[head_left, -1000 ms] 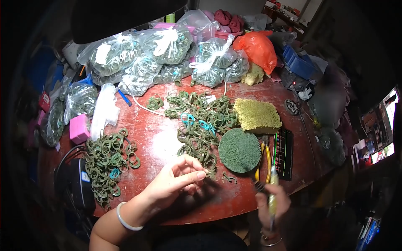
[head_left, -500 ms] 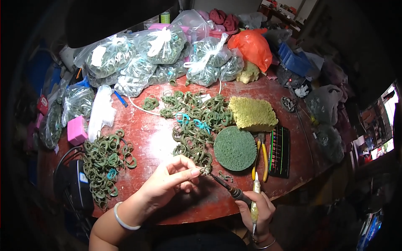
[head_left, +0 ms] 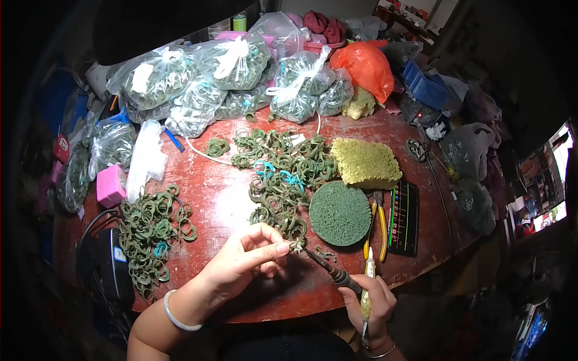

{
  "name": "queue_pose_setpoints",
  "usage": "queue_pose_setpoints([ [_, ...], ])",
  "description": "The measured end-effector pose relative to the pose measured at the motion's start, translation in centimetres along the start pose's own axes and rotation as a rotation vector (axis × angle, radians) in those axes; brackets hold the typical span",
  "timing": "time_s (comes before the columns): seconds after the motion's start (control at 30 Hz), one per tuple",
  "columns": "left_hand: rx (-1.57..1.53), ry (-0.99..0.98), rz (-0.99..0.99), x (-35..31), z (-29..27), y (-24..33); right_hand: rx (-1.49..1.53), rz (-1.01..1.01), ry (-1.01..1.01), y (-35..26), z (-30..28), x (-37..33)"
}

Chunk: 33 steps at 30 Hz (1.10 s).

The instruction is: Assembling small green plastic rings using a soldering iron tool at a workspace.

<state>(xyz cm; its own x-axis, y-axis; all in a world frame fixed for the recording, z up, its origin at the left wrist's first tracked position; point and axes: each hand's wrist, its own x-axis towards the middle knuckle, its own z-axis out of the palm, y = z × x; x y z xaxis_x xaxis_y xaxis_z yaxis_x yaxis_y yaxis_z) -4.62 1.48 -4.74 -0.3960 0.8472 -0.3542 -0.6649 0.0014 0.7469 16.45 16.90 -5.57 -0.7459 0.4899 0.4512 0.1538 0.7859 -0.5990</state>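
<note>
My left hand (head_left: 244, 256) pinches a small greenish ring-like piece (head_left: 296, 246) between thumb and fingertips, partly hidden by them. The thin tip of a soldering-iron-like pen (head_left: 334, 274), dark with a grey collar, meets or nearly meets that piece. My right hand (head_left: 374, 304) is closed round the pen. The same hand also holds a slim tool (head_left: 366, 301) with a yellowish wrapped handle and a pale pointed end, lying across the pen. Just beyond my left fingers lies a heap of dark green rings (head_left: 280, 201) with some turquoise bits in it.
A green round disc (head_left: 340, 213), a yellow rough block (head_left: 365, 162), yellow-handled pliers (head_left: 382, 231) and a black tray (head_left: 402, 219) stand right of the heap. Another ring heap (head_left: 147, 234) lies left. Filled clear bags (head_left: 159, 78) and a red bag (head_left: 364, 69) line the back.
The whole view has shifted very slightly. Both hands keep nearly the same pose, with the pen tip still at the small piece.
</note>
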Motion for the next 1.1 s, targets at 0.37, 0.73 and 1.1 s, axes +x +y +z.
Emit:
queue_pose_setpoints([
  [0.37,0.105,0.003,0.032,-0.1,0.7,0.0,0.056,0.133,0.128,1.0,-0.2,-0.8],
  [0.73,0.378,-0.044,0.115,-0.2,0.6,-0.6,0.136,0.091,-0.09,0.3,-1.2,1.0],
  [1.1,0.406,-0.034,0.091,-0.3,0.7,-0.5,0.113,0.055,-0.139,0.4,-1.2,1.2],
])
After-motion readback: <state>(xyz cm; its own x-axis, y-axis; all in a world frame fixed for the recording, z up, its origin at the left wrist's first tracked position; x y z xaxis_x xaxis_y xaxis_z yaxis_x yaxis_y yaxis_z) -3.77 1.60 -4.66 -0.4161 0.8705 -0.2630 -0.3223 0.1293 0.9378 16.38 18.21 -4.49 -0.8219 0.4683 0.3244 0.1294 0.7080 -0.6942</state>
